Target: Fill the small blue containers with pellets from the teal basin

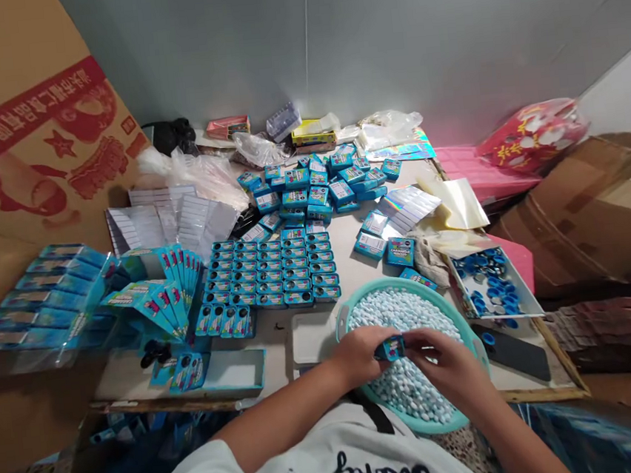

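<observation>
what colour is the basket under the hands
Teal basket, filled with pale blue-white pellets. The head view shows it best.

One teal basin [465, 326], two hands [399, 355]

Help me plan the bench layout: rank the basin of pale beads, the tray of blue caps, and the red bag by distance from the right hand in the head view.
1. Basin of pale beads: directly under the right hand.
2. Tray of blue caps: just beyond, to the right.
3. Red bag: far back right, by the wall.
</observation>
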Action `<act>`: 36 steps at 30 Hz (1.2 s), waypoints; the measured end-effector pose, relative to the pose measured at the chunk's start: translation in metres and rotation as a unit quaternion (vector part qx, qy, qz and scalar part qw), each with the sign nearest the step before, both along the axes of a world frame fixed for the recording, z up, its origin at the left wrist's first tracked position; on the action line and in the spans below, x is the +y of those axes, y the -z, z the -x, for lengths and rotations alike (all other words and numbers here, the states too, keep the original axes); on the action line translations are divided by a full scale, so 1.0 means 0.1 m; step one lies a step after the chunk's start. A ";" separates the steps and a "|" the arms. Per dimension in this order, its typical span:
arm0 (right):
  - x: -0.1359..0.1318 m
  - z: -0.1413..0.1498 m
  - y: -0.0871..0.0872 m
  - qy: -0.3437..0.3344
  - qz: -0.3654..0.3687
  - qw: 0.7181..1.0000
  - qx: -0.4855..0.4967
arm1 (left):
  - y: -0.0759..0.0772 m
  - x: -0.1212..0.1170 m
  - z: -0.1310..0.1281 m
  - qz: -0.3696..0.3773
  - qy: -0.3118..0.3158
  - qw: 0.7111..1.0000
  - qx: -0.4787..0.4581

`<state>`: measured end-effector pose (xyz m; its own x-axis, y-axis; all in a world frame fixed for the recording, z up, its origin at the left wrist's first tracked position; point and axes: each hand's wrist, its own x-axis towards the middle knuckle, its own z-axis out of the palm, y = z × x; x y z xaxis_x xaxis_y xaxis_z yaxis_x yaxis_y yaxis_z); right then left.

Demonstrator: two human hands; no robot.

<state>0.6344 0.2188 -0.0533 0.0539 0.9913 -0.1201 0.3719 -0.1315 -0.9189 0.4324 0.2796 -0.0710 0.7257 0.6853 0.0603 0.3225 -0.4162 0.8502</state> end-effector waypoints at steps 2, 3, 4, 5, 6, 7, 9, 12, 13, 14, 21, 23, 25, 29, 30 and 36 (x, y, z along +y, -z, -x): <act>-0.05 0.03 0.01 0.024 0.011 1.000 0.007 | 0.02 0.02 0.02 0.008 0.005 1.000 -0.005; -0.08 0.03 0.01 0.043 0.013 0.999 0.004 | 0.03 0.04 0.03 0.012 0.007 1.000 -0.007; -0.11 0.02 0.02 0.066 0.014 0.998 -0.002 | 0.04 0.05 0.04 0.015 0.010 1.000 -0.010; -0.14 0.01 0.03 0.088 0.018 0.996 -0.011 | 0.05 0.07 0.05 0.018 0.011 1.000 -0.012; -0.17 0.01 0.04 0.102 0.024 0.994 -0.022 | 0.05 0.08 0.06 0.020 0.013 1.000 -0.014; -0.19 0.01 0.05 0.106 0.030 0.993 -0.034 | 0.04 0.09 0.06 0.022 0.014 1.000 -0.016; -0.20 0.03 0.06 0.094 0.023 0.993 -0.060 | 0.04 0.11 0.07 0.023 0.015 0.999 -0.019; -0.18 0.12 0.02 0.073 -0.046 0.991 -0.106 | 0.03 0.12 0.07 0.024 0.009 0.999 -0.025; -0.16 0.16 0.00 0.070 -0.067 0.988 -0.121 | 0.04 0.12 0.07 0.024 0.005 0.999 -0.027; -0.15 0.19 -0.03 0.066 -0.077 0.986 -0.129 | 0.04 0.11 0.07 0.025 0.000 0.999 -0.030; -0.25 0.14 0.05 0.145 -0.040 0.988 -0.025 | -0.04 0.07 0.25 0.017 -0.092 0.995 -0.041; -0.32 0.07 0.16 0.127 -0.052 0.986 -0.092 | -0.10 0.09 0.40 0.007 -0.126 0.991 -0.034; -0.39 0.03 0.27 0.092 -0.061 0.984 -0.139 | -0.14 0.12 0.58 -0.004 -0.166 0.986 -0.017; -0.49 0.09 0.42 0.064 -0.074 0.981 -0.168 | -0.11 0.19 0.98 -0.021 -0.226 0.973 0.031; -0.52 0.11 0.45 0.061 -0.075 0.980 -0.172 | -0.09 0.20 1.05 -0.026 -0.232 0.972 0.039; -0.64 0.19 0.57 0.041 -0.073 0.976 -0.203 | 0.08 0.26 1.26 -0.059 -0.216 0.972 0.065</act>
<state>0.6156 0.1548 -0.1106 0.1473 0.9866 0.0704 0.7030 -0.0543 -0.7091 0.3062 0.3058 -0.0787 0.3788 0.9218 0.0829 0.5906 -0.3097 0.7452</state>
